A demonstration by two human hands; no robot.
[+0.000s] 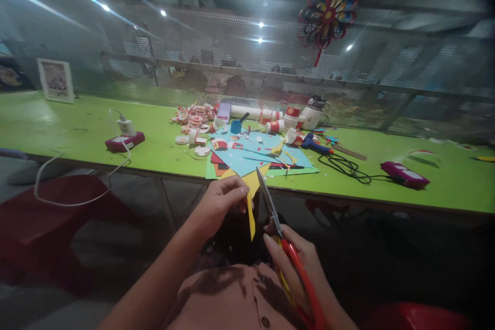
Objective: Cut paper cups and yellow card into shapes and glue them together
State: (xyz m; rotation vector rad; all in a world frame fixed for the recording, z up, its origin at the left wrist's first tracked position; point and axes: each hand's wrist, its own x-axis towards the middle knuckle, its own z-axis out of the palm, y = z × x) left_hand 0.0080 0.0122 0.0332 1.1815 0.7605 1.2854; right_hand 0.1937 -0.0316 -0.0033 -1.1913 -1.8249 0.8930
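My left hand (220,205) pinches a piece of yellow paper (252,191) in front of my chest, just below the table's front edge. My right hand (299,263) is closed round red-handled scissors (278,227), whose blades point up and meet the paper's right side. A narrow yellow strip hangs down from the paper between my hands. On the green table (77,129) behind them lie blue and red paper sheets (255,157) with scraps.
Red-and-white paper cups (284,121), tape rolls (193,139) and a white bottle (313,113) crowd the table's middle. A blue glue gun (315,144) trails a black cord. A charger and white cable (124,136) sit left, a magenta device (404,174) right. Red stools stand below.
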